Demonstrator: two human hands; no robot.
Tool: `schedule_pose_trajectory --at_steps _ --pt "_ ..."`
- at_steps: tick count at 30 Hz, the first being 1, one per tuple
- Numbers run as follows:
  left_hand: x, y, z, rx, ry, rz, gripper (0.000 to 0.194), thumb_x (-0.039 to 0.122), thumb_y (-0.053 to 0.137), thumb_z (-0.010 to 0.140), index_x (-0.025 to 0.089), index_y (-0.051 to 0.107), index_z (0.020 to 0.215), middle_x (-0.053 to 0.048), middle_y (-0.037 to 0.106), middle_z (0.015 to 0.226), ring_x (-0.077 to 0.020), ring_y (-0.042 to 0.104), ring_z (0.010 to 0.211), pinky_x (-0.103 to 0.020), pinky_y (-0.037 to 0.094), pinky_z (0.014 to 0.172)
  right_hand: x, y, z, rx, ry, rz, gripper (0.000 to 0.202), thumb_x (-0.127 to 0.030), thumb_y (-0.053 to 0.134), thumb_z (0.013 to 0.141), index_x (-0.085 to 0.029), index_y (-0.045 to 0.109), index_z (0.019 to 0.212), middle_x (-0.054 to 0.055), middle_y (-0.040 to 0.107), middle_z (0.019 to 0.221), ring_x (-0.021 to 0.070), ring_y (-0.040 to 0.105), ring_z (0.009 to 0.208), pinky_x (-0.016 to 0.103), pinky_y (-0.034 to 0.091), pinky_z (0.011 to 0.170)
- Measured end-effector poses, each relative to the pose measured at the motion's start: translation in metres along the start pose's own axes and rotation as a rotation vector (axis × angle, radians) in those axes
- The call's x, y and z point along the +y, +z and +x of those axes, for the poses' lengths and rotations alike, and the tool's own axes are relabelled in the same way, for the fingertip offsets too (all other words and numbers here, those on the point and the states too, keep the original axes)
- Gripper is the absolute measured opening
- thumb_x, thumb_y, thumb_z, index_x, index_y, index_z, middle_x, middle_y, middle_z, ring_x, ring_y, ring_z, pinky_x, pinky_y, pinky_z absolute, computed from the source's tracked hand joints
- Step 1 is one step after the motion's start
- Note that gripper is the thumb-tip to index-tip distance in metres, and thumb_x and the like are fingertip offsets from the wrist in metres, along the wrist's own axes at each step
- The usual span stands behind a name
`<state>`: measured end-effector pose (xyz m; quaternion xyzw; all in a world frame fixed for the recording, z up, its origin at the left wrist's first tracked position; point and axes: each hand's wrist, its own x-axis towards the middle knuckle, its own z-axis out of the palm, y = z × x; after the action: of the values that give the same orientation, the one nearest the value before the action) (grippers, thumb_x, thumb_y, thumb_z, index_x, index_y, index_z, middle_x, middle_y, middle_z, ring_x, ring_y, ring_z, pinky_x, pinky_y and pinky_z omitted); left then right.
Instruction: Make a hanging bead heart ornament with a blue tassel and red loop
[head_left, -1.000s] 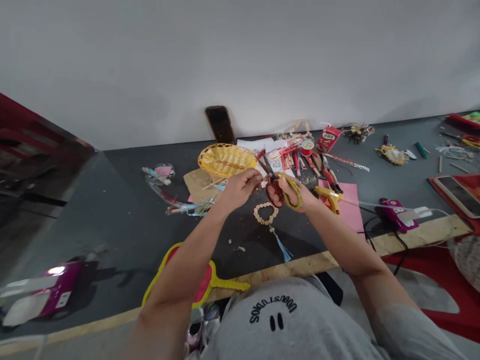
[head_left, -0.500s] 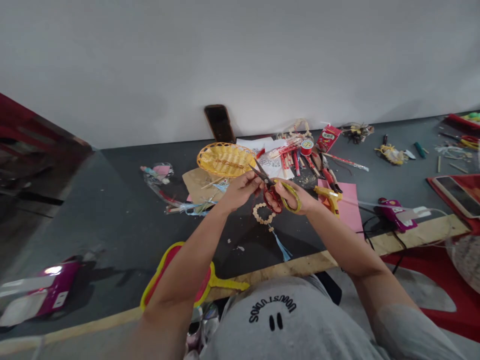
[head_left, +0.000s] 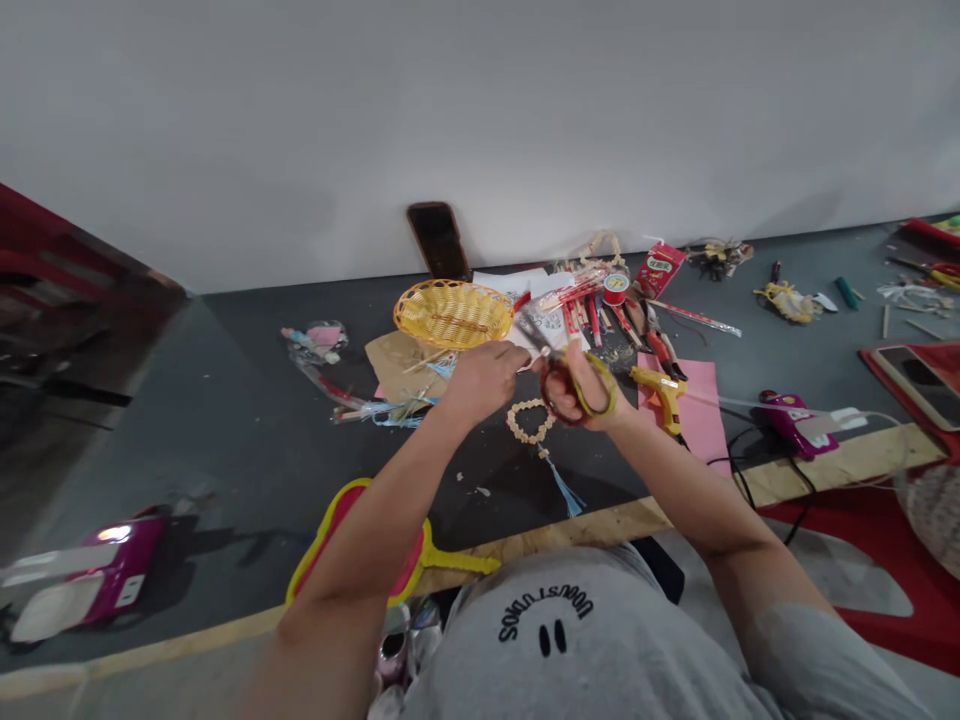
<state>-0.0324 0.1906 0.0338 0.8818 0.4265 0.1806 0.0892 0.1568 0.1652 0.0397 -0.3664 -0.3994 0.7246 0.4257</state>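
Observation:
My right hand (head_left: pixel 589 388) grips scissors (head_left: pixel 606 385) with yellow and red handles, their dark blades pointing up and left. My left hand (head_left: pixel 484 382) is closed in a pinch close to the blades. What its fingertips hold is too small and blurred to name; a thin pale strand shows near them. Below both hands a bracelet of pale beads (head_left: pixel 531 421) lies on the table, with a light blue tassel (head_left: pixel 564 488) trailing from it.
A yellow wicker basket (head_left: pixel 454 318) stands behind my left hand, near a phone (head_left: pixel 438 240) leaning on the wall. To the right are a yellow glue gun (head_left: pixel 664 390), pink paper (head_left: pixel 701 400) and a red box (head_left: pixel 660 270). A red-and-yellow paddle-shaped thing (head_left: pixel 450 562) lies in front.
My right hand and the scissors have shifted slightly right, away from my left hand. My left hand has turned, with its back now more toward me. The bracelet lies where it was.

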Motion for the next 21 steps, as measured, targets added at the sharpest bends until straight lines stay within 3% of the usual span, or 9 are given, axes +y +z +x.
schedule_pose_trajectory --at_steps 4,7,10,13,16,18,21 --pt "-0.011 0.007 -0.004 0.011 -0.099 -0.139 0.023 0.017 0.047 0.085 0.021 0.070 0.091 -0.008 0.073 0.089 -0.0229 0.065 0.084 -0.032 0.046 0.075 -0.040 -0.024 0.002 0.221 -0.279 -0.153 0.066 -0.084 0.048 0.080 -0.021 0.059 0.096 -0.007 0.040 0.056 0.0064 0.031 0.038 0.021 0.025 0.033" --pt "-0.023 -0.004 0.008 0.158 -0.238 -0.223 0.037 0.035 0.037 0.098 0.019 0.071 0.096 -0.008 0.073 0.085 -0.0214 0.065 0.078 -0.030 0.045 0.072 -0.070 -0.070 0.009 0.345 -0.398 -0.612 0.050 -0.062 0.070 0.080 -0.020 0.060 0.105 -0.003 0.054 0.069 0.0081 0.045 0.050 0.021 0.036 0.045" --pt "-0.032 -0.027 0.034 0.291 -0.316 -0.356 0.043 0.049 0.044 0.097 0.018 0.073 0.104 -0.005 0.074 0.083 -0.0177 0.061 0.067 -0.027 0.042 0.067 -0.093 -0.132 0.011 0.651 -0.327 -1.164 0.039 -0.040 0.074 0.080 -0.015 0.063 0.109 0.005 0.064 0.083 0.0160 0.059 0.073 0.030 0.045 0.067" --pt "-0.039 -0.050 0.058 0.298 -0.317 -0.386 0.039 0.044 0.050 0.096 0.017 0.073 0.110 -0.005 0.074 0.088 -0.0176 0.061 0.071 -0.026 0.042 0.069 -0.108 -0.192 0.000 0.903 -0.074 -1.512 0.030 -0.029 0.064 0.086 -0.010 0.066 0.110 0.018 0.068 0.095 0.0270 0.064 0.095 0.042 0.044 0.082" --pt "-0.045 -0.064 0.068 0.344 -0.306 -0.369 0.033 0.039 0.053 0.095 0.016 0.076 0.093 -0.007 0.074 0.095 -0.0191 0.061 0.080 -0.029 0.045 0.077 -0.112 -0.237 -0.019 0.974 0.123 -1.510 0.012 -0.016 0.060 0.084 -0.009 0.068 0.079 0.021 0.066 0.083 0.0336 0.065 0.099 0.050 0.043 0.085" --pt "-0.048 -0.069 0.069 0.399 -0.353 -0.482 0.032 0.041 0.055 0.094 0.016 0.076 0.090 -0.006 0.073 0.091 -0.0190 0.061 0.082 -0.030 0.046 0.082 -0.107 -0.254 -0.030 0.978 0.184 -1.492 0.019 -0.010 0.063 0.079 -0.014 0.061 0.060 0.018 0.063 0.074 0.0363 0.066 0.096 0.054 0.043 0.084" --pt "-0.048 -0.079 0.062 0.484 -0.466 -0.776 0.032 0.044 0.060 0.092 0.017 0.074 0.097 -0.006 0.071 0.091 -0.0189 0.063 0.089 -0.033 0.049 0.089 -0.099 -0.264 -0.039 0.948 0.159 -1.465 0.034 -0.015 0.067 0.077 -0.019 0.051 0.048 0.014 0.059 0.065 0.0377 0.067 0.091 0.057 0.046 0.081"
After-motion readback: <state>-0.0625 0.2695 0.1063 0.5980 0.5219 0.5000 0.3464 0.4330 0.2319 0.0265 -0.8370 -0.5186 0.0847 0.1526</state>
